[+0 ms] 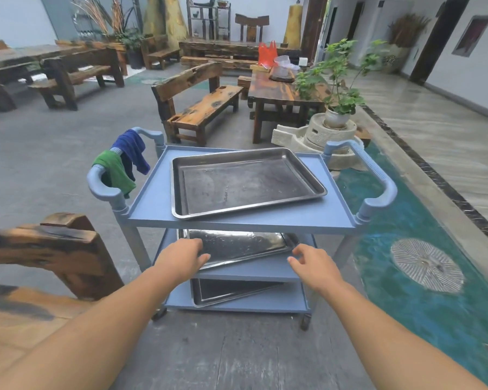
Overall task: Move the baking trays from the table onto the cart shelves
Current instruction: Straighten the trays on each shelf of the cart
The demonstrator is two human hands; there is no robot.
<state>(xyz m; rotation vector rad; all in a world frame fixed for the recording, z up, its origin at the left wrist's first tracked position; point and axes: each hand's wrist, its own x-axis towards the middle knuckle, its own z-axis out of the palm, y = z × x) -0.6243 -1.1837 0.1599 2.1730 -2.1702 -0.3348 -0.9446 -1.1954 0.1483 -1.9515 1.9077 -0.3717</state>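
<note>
Left grip (182, 258), fingers loose, touches the rectangular steel baking tray (237, 246) lying crosswise on the blue plastic cart (152, 204), middle shelf; right grip (312, 263), empty and half-curled, hovers just beside it.

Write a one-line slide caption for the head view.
Left hand touches the middle tray on a blue cart, right hand hovers beside it; top tray and bottom tray shelved.

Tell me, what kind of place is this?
Probably a rustic restaurant or teahouse dining hall: heavy wooden benches and long tables stand around, and a blue three-shelf cart holds metal baking trays.
</note>
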